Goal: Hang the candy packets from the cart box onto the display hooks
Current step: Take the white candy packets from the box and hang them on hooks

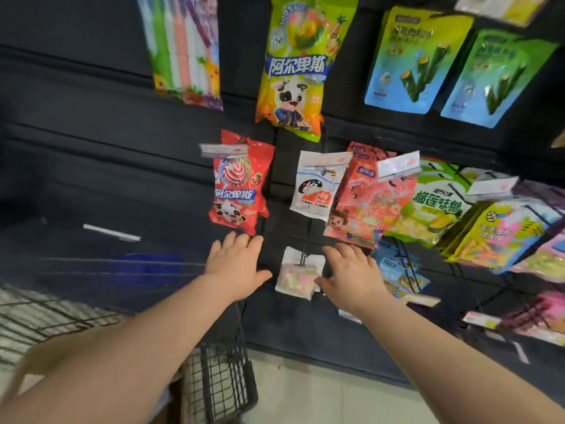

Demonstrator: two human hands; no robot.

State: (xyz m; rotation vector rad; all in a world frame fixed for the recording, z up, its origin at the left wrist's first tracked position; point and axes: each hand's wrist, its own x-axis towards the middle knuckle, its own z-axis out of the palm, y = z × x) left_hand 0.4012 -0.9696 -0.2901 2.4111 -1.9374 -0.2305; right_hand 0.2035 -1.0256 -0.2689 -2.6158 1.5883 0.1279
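Fingers spread, both hands (237, 260) (351, 270) | flanking hooked pastel packet (296, 278)

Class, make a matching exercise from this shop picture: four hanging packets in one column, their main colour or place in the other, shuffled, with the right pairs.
Things:
1. Cow lollipop packet
2. White Rabbit packet
3. Small pastel packet
4. Seaweed packets

Descriptions:
A. Between the two hands
B. Red
C. Top right, blue and green
D. White, right of the red one

Pairs: 1-B, 2-D, 3-A, 4-C
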